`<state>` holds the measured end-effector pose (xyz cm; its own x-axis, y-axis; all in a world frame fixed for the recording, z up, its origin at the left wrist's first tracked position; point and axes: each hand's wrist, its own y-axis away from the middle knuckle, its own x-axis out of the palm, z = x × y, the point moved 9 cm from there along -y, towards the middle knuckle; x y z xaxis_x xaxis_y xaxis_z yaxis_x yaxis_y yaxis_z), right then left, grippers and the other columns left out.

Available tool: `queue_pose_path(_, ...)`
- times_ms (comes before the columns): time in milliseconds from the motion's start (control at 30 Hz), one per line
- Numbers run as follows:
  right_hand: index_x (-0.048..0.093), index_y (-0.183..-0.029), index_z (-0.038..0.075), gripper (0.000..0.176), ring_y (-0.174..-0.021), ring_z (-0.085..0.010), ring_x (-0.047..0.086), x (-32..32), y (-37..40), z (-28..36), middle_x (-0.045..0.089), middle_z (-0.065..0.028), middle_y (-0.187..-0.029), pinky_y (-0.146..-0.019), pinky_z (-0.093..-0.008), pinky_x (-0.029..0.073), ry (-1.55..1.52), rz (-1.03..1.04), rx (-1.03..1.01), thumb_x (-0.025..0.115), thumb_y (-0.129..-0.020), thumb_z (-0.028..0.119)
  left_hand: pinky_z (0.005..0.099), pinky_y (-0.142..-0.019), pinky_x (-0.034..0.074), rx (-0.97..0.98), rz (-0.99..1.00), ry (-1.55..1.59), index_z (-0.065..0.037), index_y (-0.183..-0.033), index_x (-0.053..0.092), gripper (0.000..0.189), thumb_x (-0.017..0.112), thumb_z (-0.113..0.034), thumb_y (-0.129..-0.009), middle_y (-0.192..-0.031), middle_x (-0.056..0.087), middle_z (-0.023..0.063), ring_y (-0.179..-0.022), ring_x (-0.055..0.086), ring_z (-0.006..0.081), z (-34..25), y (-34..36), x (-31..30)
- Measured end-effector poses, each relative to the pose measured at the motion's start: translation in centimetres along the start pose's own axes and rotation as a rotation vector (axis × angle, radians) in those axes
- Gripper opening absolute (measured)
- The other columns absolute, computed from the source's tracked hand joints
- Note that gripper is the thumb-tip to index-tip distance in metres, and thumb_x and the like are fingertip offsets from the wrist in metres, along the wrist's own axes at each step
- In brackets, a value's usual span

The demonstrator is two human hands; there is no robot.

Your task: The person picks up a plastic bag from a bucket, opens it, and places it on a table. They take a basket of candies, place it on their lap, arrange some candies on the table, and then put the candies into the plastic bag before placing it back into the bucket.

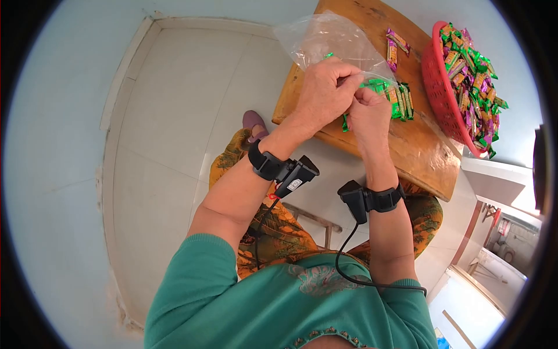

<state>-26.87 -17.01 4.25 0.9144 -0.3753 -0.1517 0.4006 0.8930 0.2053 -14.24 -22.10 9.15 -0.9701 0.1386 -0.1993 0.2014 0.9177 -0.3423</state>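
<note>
A clear plastic bag (340,38) lies on the wooden table (407,154), spread away from me. My left hand (326,90) is closed in a pinch at the near edge of this bag. Close beside it on the right, my right hand (372,113) is also closed, thumb and fingertips pressed together at the bag's near edge; the exact grip is partly hidden. Green-wrapped snack packets (400,100) lie in a row just past my right hand, some of them under or inside the clear plastic. A bit of green wrapper shows below my left hand.
A red plastic basket (436,87) heaped with green and purple snack packets (474,81) stands at the table's right side. Purple packets (395,49) lie near the far edge. Black cabled devices (296,174) are strapped to both wrists. A wall is at the left.
</note>
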Motion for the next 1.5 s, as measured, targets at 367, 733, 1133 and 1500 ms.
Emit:
queue_pose_path(367, 0.071, -0.082, -0.005, 0.018, -0.061, -0.0124, 0.060, 0.1, -1.2, 1.2, 0.065, -0.0092, -0.064, -0.054, -0.0333, 0.047, 0.384, 0.224, -0.001, 0.059, -0.087, 0.007, 0.0331, -0.083, 0.050, 0.152, -0.040, -0.151, -0.001, -0.090, 0.075, 0.012, 0.072, -0.011, -0.084, -0.094, 0.071, 0.0097, -0.091, 0.066, 0.0212, -0.6, 1.0, 0.6)
queue_pose_path(733, 0.069, -0.092, 0.003, 0.025, -0.072, -0.0362, 0.066, -3.4, 3.9, 3.6, 0.064, -0.0137, -0.074, -0.065, -0.0441, 0.051, 0.690, -0.116, -0.445, 0.074, -0.083, 0.026, 0.0288, -0.087, 0.049, -0.055, -0.024, 0.187, 0.004, -0.096, 0.073, 0.015, 0.070, -0.010, -0.089, -0.100, 0.072, 0.0090, -0.097, 0.064, 0.0166, 2.6, 1.5, 0.1)
queue_pose_path(1133, 0.063, -0.103, 0.004, 0.038, -0.079, -0.0366, 0.064, -2.2, 6.1, 0.5, 0.061, -0.0127, -0.089, -0.064, -0.0473, 0.052, 0.935, -0.136, -0.400, 0.077, -0.078, 0.030, 0.0290, -0.070, 0.049, 0.176, -0.105, -0.152, 0.000, -0.092, 0.074, 0.013, 0.073, -0.010, -0.083, -0.087, 0.070, 0.0081, -0.079, 0.063, 0.0179, -0.4, 1.3, -0.2)
queue_pose_path(1500, 0.069, -0.102, 0.005, 0.031, -0.054, -0.0136, 0.045, -8.1, 11.6, 4.7, 0.049, -0.0030, -0.074, -0.049, -0.0286, 0.039, 0.721, -0.198, -0.428, 0.077, -0.072, 0.004, 0.0410, -0.059, 0.047, 0.018, -0.040, -0.132, -0.004, -0.081, 0.073, 0.008, 0.070, -0.011, -0.079, -0.074, 0.060, 0.0123, -0.066, 0.060, 0.0308, -0.2, 1.7, 0.8)
